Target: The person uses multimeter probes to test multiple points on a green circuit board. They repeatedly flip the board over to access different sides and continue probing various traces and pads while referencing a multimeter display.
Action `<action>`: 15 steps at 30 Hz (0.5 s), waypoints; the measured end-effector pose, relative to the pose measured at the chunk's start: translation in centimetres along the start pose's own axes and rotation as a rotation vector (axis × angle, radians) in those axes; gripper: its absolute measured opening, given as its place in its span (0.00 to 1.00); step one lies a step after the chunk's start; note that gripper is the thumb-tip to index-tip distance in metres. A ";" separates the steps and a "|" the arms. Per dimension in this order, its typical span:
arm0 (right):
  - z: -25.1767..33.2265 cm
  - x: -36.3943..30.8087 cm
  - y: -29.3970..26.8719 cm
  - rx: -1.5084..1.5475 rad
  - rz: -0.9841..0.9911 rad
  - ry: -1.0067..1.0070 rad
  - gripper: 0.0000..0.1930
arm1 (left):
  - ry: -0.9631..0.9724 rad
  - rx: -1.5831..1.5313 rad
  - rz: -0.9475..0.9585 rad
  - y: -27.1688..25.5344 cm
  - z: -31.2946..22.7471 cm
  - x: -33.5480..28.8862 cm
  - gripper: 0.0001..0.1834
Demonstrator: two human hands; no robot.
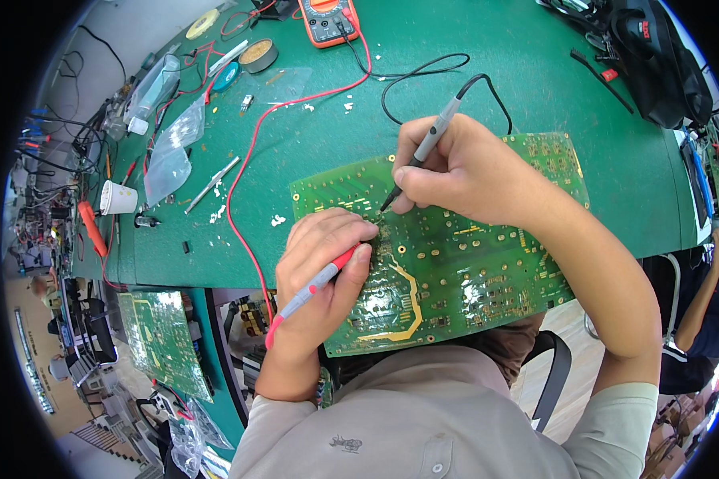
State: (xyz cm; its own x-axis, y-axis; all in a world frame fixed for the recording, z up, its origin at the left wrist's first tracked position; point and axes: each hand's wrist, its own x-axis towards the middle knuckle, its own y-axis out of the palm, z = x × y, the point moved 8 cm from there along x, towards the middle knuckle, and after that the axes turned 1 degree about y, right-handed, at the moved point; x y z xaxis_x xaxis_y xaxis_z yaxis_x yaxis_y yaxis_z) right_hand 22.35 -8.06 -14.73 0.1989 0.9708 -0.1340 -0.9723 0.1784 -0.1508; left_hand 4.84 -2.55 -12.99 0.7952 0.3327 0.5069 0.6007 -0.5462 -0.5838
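Observation:
A large green circuit board [447, 275] lies before me, its near edge reaching past the bench toward my lap. My left hand [321, 255] rests over the board's left part, closed around a grey and red test probe [311, 289]; its tip is hidden by the fingers. In my right hand [447, 172] a grey and black test probe [435, 136] is pinched, slanting down with its tip at the board's upper left area, close to my left fingertips. Red and black leads run from the probes to an orange multimeter [327, 22] at the far side; its display is out of view.
On the green bench [295, 144] at left lie a tweezer-like metal tool [212, 185], clear plastic bags [172, 152], a round tin [258, 56] and a white cup [118, 197]. A black bag [655, 60] sits far right. Another circuit board [164, 339] lies lower left. A person [707, 303] is at right.

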 end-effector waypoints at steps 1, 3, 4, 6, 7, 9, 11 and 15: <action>0.1 0.0 0.0 -0.011 -0.018 -0.014 0.07 | -0.006 -0.001 0.006 0.0 -0.1 0.1 0.09; 0.3 0.0 -0.1 -0.021 -0.035 -0.024 0.08 | -0.002 -0.006 0.014 -0.1 -0.4 0.6 0.09; 0.4 0.0 -0.1 -0.021 -0.031 -0.017 0.08 | -0.010 -0.003 0.015 -0.1 -0.5 0.9 0.08; 0.5 0.0 0.0 -0.032 -0.024 -0.007 0.08 | -0.037 0.000 0.054 0.0 -0.5 1.4 0.07; 0.5 0.1 0.0 -0.042 -0.020 -0.002 0.08 | -0.061 0.003 0.074 0.0 -0.5 1.6 0.07; 0.6 0.0 -0.1 -0.051 -0.015 0.004 0.08 | -0.072 0.016 0.098 -0.1 -0.7 1.9 0.06; 0.6 -0.1 -0.2 -0.050 -0.014 0.010 0.08 | -0.087 0.021 0.114 -0.1 -0.7 2.2 0.06; 0.2 0.2 0.2 0.006 0.043 0.038 0.06 | -0.093 0.017 0.121 -0.1 -0.6 2.2 0.06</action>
State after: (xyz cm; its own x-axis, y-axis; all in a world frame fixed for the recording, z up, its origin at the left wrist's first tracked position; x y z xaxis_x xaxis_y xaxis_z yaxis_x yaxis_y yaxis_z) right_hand 22.21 -7.80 -14.63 0.1615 0.9708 -0.1771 -0.9807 0.1379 -0.1383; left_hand 6.48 -2.26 -11.46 0.8654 0.3356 0.3720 0.5011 -0.5741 -0.6476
